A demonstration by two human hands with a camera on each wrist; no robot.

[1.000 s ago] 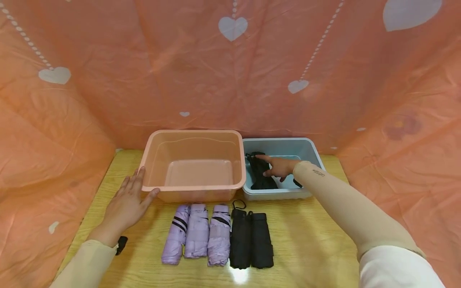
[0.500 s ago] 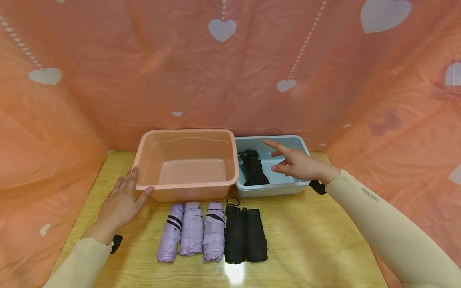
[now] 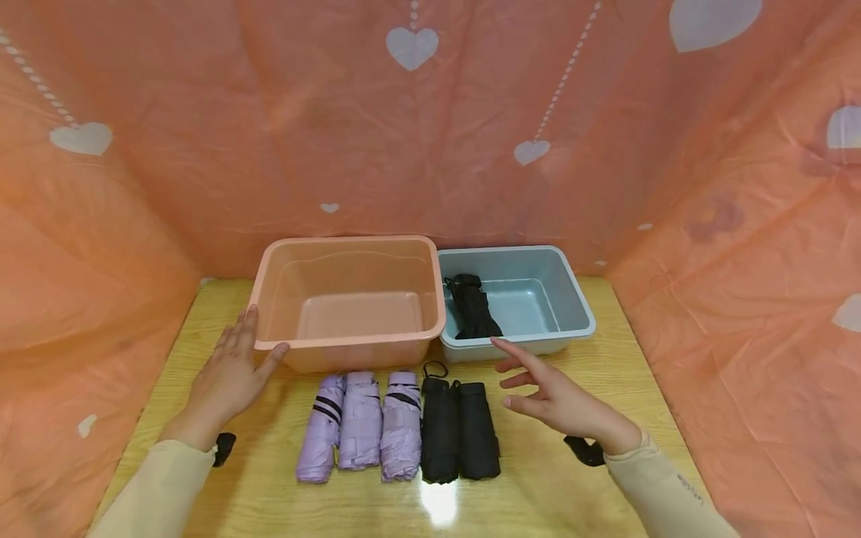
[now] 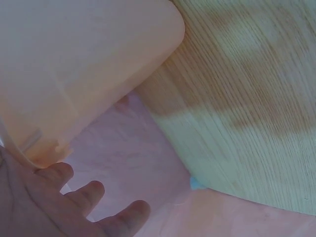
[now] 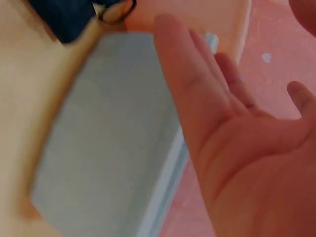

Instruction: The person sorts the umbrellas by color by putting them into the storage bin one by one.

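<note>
My left hand (image 3: pixel 227 377) rests with straight fingers on the front left corner of the orange plastic bin (image 3: pixel 350 347). In front of the grey-blue bin (image 3: pixel 565 338) hovers my right hand (image 3: pixel 554 396), fingers extended and holding nothing. A folded black umbrella (image 3: pixel 474 310) lies along that bin's left side. Three folded lilac umbrellas, a left one (image 3: pixel 319 433), a middle one (image 3: pixel 361 426) and a right one (image 3: pixel 401 433), lie in a row on the table. Beside them are two folded black umbrellas, one with a wrist loop (image 3: pixel 440 437) and one further right (image 3: pixel 479 433), nearest my right hand.
The two bins stand side by side at the back of the wooden table (image 3: pixel 538 493). An orange cloth (image 3: pixel 377 172) with pale hearts hangs behind and at both sides. Inside the orange bin only its bare floor shows.
My right hand has come out of the grey-blue bin, leaving the black umbrella inside, and moved back toward me over the table. The left hand stays at the orange bin's corner.
</note>
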